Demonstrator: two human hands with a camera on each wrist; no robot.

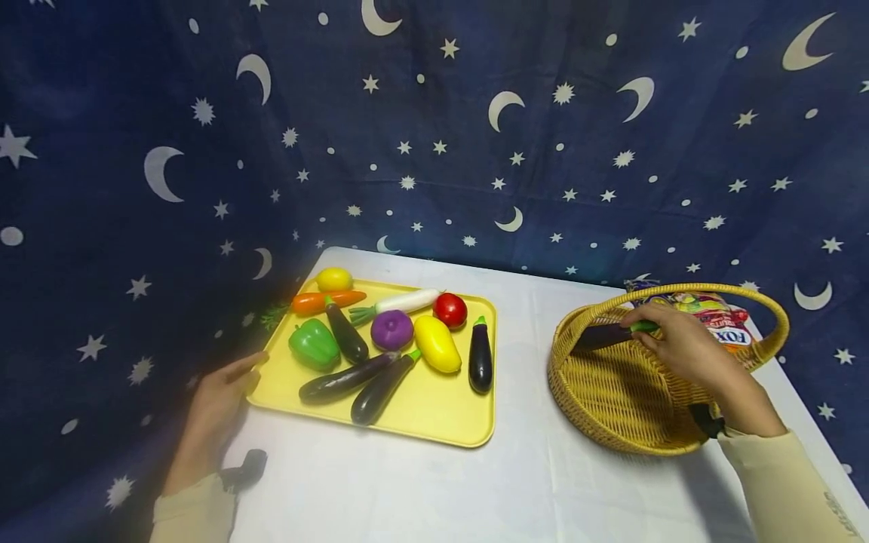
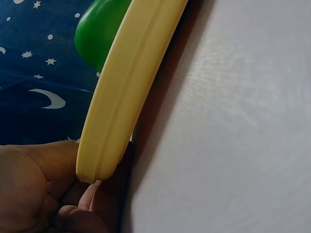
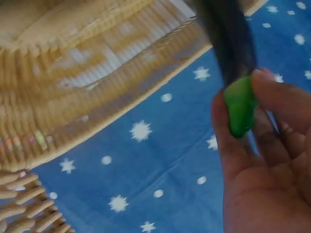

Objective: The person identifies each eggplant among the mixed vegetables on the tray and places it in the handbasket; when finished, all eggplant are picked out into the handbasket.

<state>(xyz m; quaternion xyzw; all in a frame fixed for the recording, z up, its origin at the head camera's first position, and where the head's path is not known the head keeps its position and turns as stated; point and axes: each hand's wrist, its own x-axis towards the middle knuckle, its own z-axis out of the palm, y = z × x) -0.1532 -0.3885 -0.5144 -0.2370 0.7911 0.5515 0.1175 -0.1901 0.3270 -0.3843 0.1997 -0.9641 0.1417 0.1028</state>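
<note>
My right hand [image 1: 679, 343] pinches an eggplant [image 1: 600, 336] near its green stem end, over the wicker basket [image 1: 611, 392]. In the right wrist view the green cap [image 3: 240, 107] sits between thumb and fingers, and the dark body points away. At the left, my left hand [image 1: 220, 396] grips the near left corner of the yellow tray [image 1: 434, 422]. The left wrist view has the thumb against the tray edge [image 2: 116, 102] and fingers curled below it. On the tray lie several more eggplants [image 1: 480, 358], a green bell pepper [image 1: 314, 345] and a yellow mango-like fruit [image 1: 437, 345].
Also on the tray are a lemon [image 1: 335, 280], carrot [image 1: 329, 302], white radish [image 1: 407, 302], tomato [image 1: 450, 310] and round purple vegetable [image 1: 391, 330]. The basket's handle [image 1: 686, 288] arches up, with printed snack packets [image 1: 720, 320] behind. A star-patterned curtain [image 1: 462, 113] backs the white table [image 1: 529, 467].
</note>
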